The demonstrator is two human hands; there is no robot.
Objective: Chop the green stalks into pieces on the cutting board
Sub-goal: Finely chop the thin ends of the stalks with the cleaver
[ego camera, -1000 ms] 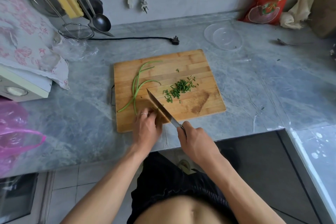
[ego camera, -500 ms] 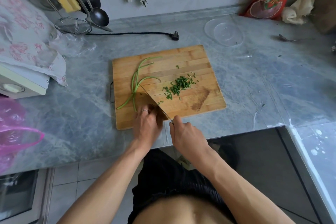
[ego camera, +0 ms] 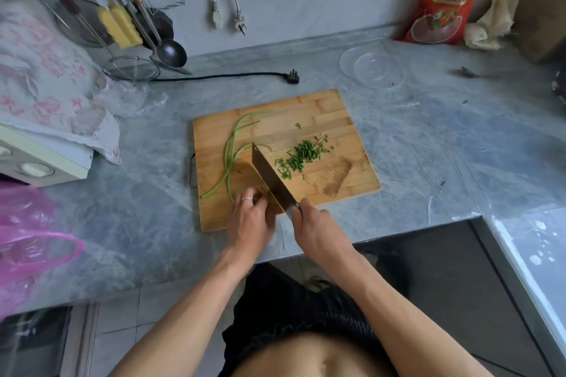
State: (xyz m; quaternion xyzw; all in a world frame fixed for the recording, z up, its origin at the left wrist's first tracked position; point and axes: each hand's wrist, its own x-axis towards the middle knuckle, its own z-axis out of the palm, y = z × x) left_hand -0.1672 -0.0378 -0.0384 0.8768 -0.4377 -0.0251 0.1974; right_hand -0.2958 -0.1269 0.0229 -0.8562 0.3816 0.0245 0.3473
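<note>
Chopping greens at the desk

The right hand (ego camera: 318, 228) grips a cleaver (ego camera: 271, 176) over the cutting board (ego camera: 321, 110); the left hand (ego camera: 249, 219) seems to pin the green stalks (ego camera: 229, 159) down, with chopped pieces (ego camera: 301, 154) heaped just right of the blade.

The board (ego camera: 309, 113) lies on the tabletop (ego camera: 428, 144), near its front edge. On the board's left half lie the stalks (ego camera: 230, 156); right of them, the cut pieces (ego camera: 301, 156). The knife (ego camera: 269, 176) stands between stalks and pieces. Behind the board lies a plug (ego camera: 292, 76); to the right behind, a bowl (ego camera: 372, 69), with a bag (ego camera: 444, 0) against the wall behind it. At left rear a strainer (ego camera: 131, 68) rests on the tabletop.
</note>
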